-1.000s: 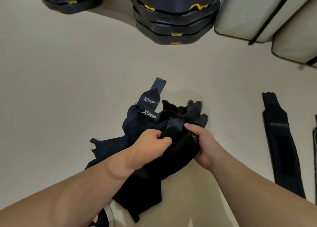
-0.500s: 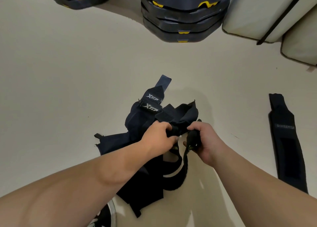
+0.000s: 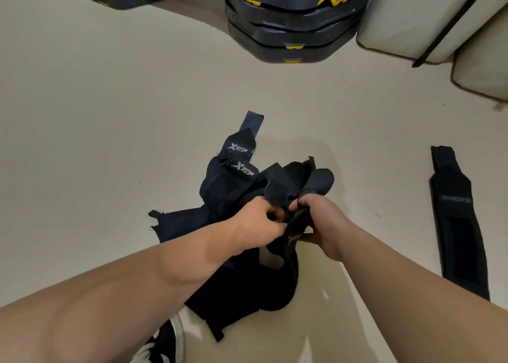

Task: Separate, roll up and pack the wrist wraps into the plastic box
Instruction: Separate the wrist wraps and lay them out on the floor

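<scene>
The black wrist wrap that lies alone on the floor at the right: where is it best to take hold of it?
Probably pinch the black wrist wrap at its narrow far end, from above with the right hand: it lies flat and straight on the floor, apart from the pile, so only an end lifts easily.

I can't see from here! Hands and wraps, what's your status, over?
Left hand and right hand grip tangled wraps. One wrap lies flat apart, right side. Box not in view.
</scene>
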`<action>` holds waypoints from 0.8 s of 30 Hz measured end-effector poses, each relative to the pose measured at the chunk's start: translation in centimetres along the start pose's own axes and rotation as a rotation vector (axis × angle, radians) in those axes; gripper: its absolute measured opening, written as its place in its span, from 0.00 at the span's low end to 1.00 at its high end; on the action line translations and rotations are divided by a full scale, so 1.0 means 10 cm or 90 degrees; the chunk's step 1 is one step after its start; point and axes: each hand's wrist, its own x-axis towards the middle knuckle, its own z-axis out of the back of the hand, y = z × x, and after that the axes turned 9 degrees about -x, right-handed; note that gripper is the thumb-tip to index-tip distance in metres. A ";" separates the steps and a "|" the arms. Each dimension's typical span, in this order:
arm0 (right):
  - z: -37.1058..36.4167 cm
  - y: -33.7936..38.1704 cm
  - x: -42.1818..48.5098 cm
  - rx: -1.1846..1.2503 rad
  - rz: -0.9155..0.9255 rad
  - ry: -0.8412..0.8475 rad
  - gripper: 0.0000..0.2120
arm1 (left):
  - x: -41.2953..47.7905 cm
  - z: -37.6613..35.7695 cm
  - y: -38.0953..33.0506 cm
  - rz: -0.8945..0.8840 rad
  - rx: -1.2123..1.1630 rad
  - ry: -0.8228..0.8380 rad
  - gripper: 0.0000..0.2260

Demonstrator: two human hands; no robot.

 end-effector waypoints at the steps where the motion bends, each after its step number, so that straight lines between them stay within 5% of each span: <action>1: 0.00 -0.02 0.00 -0.018 0.004 0.007 0.11 | -0.05 -0.04 0.00 0.015 -0.003 0.029 0.02; 11: 0.03 -0.02 -0.01 -0.117 -0.016 -0.034 0.11 | -0.16 -0.06 0.03 0.055 -0.172 -0.230 0.08; 19: 0.13 0.39 -0.65 -0.157 0.045 0.007 0.13 | -0.76 0.12 -0.62 0.109 -0.452 0.010 0.12; 24: 0.00 0.74 -1.37 -0.197 0.143 -0.009 0.14 | -1.35 0.38 -0.94 -0.022 -0.279 0.039 0.12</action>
